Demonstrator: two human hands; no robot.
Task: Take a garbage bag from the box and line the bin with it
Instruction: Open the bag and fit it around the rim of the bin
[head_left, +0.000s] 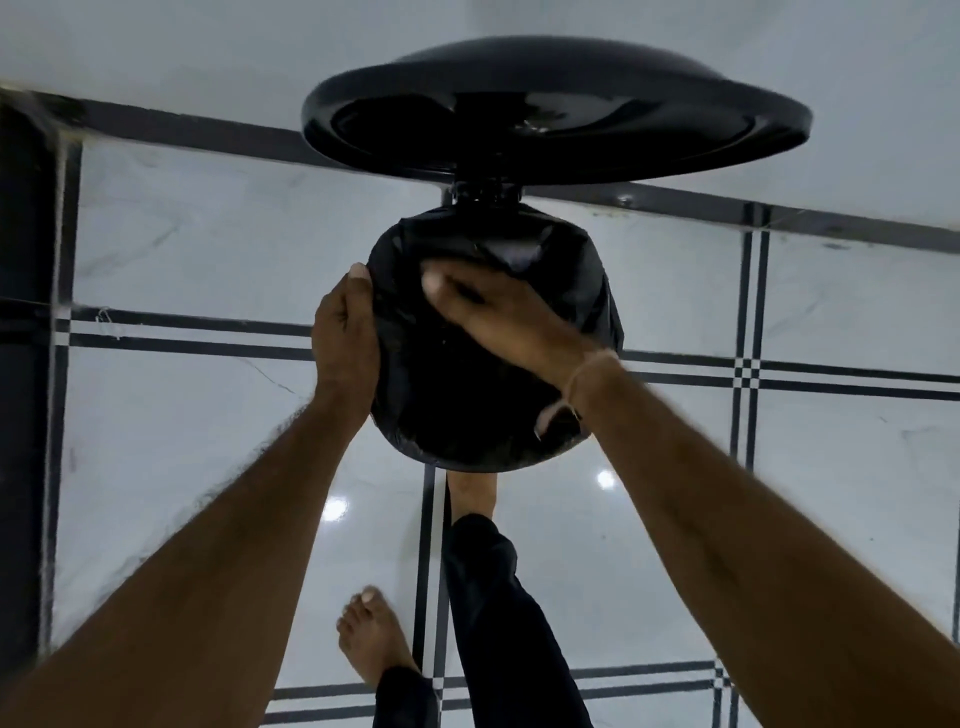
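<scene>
A round black pedal bin stands on the tiled floor below me, its lid (558, 111) raised and tilted back. A black garbage bag (582, 291) is stretched over the bin's rim and covers the opening. My left hand (345, 332) grips the bag's edge against the left side of the rim. My right hand (498, 317) lies across the top of the bag, fingers pressing into the plastic, a thread band on its wrist. The bin's body and the bag box are hidden from view.
White glossy floor tiles (208, 426) with dark stripe borders surround the bin. A dark piece of furniture (23, 364) stands along the left edge. My bare left foot (371, 639) stands near; my right foot (470, 496) is tucked under the bin's front edge. A pale wall (156, 47) rises behind.
</scene>
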